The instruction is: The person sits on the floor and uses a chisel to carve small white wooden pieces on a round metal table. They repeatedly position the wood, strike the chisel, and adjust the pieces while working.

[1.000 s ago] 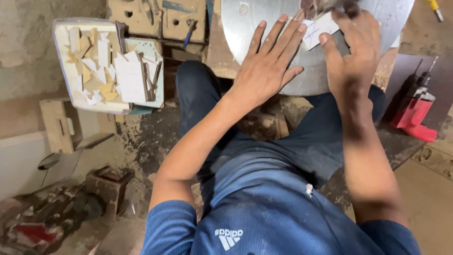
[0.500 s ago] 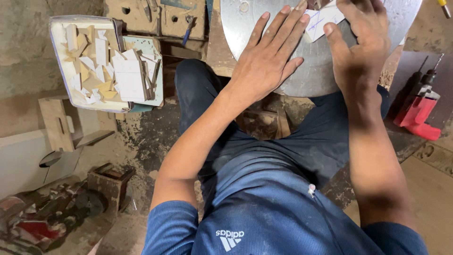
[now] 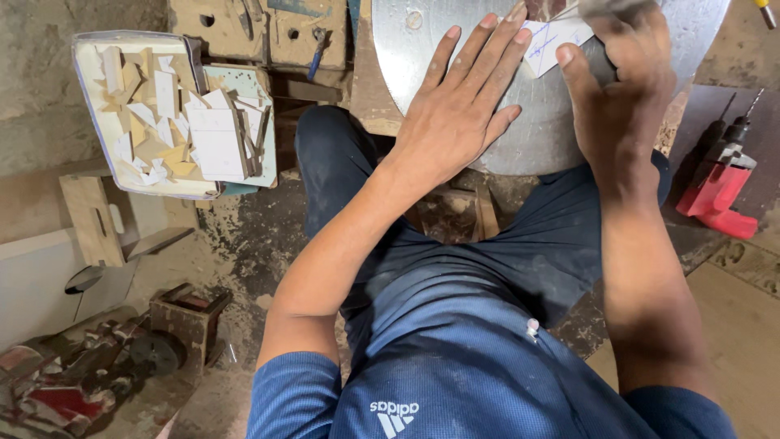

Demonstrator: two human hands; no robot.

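The round grey metal disc (image 3: 520, 122) is showing a smooth, dull-sheen finish. The small white card piece (image 3: 554, 42) on it is looking matt. The pale wooden offcuts (image 3: 162, 114) are lying rough-edged in the tray. The red plastic drill (image 3: 719, 191) is appearing glossy.

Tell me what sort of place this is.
Most likely a small woodworking or craft workshop. A tray holds cut pale offcuts, a red power drill lies on the floor, and the left hand and right hand work a small white piece on a round metal plate.
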